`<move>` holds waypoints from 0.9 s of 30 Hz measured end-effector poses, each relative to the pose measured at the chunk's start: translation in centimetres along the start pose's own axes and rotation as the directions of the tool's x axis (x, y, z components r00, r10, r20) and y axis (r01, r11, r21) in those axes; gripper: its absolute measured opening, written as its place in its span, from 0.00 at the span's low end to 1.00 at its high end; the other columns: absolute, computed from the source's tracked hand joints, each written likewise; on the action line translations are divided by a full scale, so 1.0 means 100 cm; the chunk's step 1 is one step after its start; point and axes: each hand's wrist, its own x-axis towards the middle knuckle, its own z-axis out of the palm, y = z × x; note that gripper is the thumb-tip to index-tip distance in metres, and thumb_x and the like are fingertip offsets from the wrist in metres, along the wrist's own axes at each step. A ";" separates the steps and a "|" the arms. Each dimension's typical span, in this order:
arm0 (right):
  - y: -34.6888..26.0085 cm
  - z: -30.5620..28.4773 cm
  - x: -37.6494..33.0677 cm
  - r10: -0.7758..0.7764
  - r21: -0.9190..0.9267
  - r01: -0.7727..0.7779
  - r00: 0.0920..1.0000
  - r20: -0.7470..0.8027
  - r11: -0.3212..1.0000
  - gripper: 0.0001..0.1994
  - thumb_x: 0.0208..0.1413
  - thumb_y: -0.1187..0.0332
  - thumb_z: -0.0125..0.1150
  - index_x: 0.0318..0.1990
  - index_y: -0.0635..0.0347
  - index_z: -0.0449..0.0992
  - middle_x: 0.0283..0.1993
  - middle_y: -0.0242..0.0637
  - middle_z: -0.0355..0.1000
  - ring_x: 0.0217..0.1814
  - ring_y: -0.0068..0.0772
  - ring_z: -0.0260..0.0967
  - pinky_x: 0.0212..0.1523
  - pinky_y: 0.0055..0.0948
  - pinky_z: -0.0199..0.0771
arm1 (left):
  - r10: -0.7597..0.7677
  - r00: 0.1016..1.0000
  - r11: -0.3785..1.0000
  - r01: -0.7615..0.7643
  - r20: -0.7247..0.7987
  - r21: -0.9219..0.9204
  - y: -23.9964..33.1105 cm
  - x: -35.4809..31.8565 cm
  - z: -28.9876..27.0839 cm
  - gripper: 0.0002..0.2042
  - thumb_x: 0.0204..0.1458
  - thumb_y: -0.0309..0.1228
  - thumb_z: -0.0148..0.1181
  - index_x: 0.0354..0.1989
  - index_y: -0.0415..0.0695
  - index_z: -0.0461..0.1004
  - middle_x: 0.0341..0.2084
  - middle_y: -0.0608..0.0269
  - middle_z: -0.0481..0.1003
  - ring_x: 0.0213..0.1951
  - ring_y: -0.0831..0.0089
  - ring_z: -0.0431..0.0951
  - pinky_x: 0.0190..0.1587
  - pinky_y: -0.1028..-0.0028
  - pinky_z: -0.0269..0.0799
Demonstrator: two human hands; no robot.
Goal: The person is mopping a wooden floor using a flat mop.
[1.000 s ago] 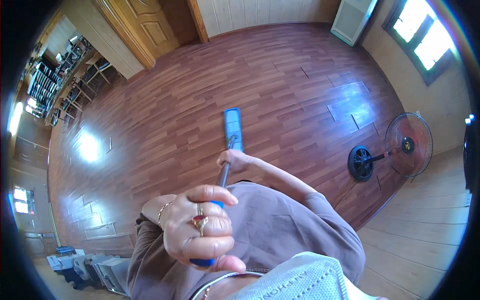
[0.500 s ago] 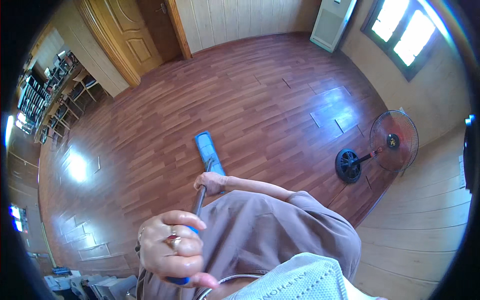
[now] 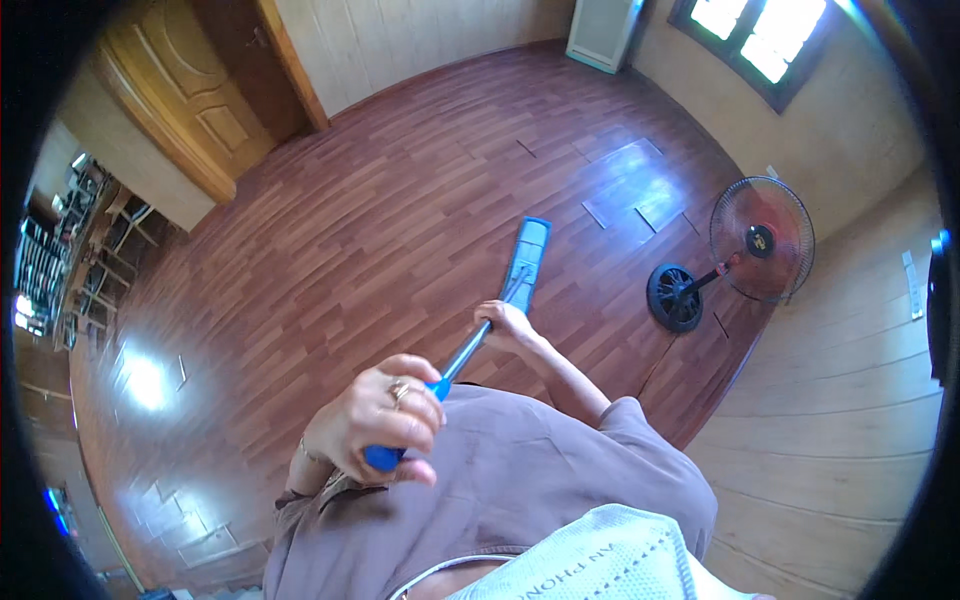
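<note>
Blue-gripped and metal-shafted, the flat mop (image 3: 500, 310) is judged light and stiff. Its pad lies on the wooden floor (image 3: 380, 220). The left hand (image 3: 378, 425) is clamped on the near grip; the right hand (image 3: 508, 325) is closed around the mid-shaft.

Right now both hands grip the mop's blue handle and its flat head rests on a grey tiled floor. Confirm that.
Not quite. In the head view, the left hand and right hand do grip the mop handle, but the mop head rests on a reddish-brown wooden floor, not grey tiles.
</note>
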 end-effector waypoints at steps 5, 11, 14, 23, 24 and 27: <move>0.035 -0.029 -0.037 0.354 -0.081 -0.373 0.918 -0.180 0.924 0.07 0.37 0.69 0.61 0.26 0.55 0.71 0.33 0.40 0.71 0.43 0.48 0.70 0.42 0.42 0.72 | 0.066 0.990 0.993 -0.053 0.122 -0.110 -0.064 0.025 0.004 0.11 0.43 0.33 0.71 0.26 0.47 0.71 0.26 0.67 0.75 0.35 0.69 0.78 0.54 0.61 0.62; 0.046 -0.030 -0.065 0.634 0.046 -0.684 0.646 -0.424 0.728 0.22 0.43 0.64 0.62 0.49 0.53 0.72 0.48 0.42 0.67 0.57 0.47 0.64 0.52 0.42 0.70 | 0.026 0.981 0.977 0.015 0.190 -0.212 -0.126 0.051 0.012 0.06 0.49 0.28 0.64 0.28 0.48 0.71 0.28 0.68 0.74 0.39 0.71 0.76 0.56 0.62 0.56; 0.070 -0.010 -0.068 0.743 0.200 -0.757 0.491 -0.455 0.623 0.24 0.49 0.55 0.64 0.51 0.54 0.69 0.48 0.44 0.65 0.52 0.51 0.67 0.50 0.43 0.70 | 0.044 0.922 0.980 0.034 0.384 -0.195 -0.144 0.054 0.026 0.04 0.50 0.28 0.62 0.30 0.49 0.72 0.30 0.70 0.74 0.48 0.72 0.74 0.58 0.60 0.52; 0.171 -0.032 -0.020 0.644 -0.028 -0.728 0.623 -0.445 0.685 0.19 0.47 0.53 0.68 0.39 0.55 0.73 0.43 0.48 0.68 0.45 0.53 0.70 0.44 0.45 0.71 | -0.272 0.933 0.959 0.283 0.235 -0.017 -0.195 0.053 0.034 0.04 0.51 0.31 0.63 0.33 0.51 0.74 0.41 0.74 0.76 0.60 0.69 0.68 0.62 0.48 0.43; 0.180 -0.031 -0.017 0.639 -0.052 -0.721 0.644 -0.421 0.692 0.18 0.47 0.53 0.68 0.39 0.54 0.73 0.43 0.48 0.68 0.45 0.54 0.70 0.44 0.45 0.71 | -0.297 0.932 0.952 0.307 0.206 -0.015 -0.196 0.054 0.036 0.04 0.51 0.32 0.64 0.33 0.50 0.74 0.41 0.73 0.76 0.60 0.69 0.68 0.62 0.48 0.43; 0.198 -0.044 -0.012 0.576 -0.127 -0.641 0.746 -0.334 0.757 0.12 0.46 0.59 0.68 0.35 0.49 0.75 0.43 0.43 0.70 0.46 0.52 0.70 0.46 0.43 0.72 | -0.283 0.956 0.959 0.281 0.075 0.035 -0.202 0.062 0.050 0.06 0.50 0.34 0.61 0.33 0.50 0.72 0.34 0.74 0.73 0.45 0.74 0.73 0.57 0.54 0.50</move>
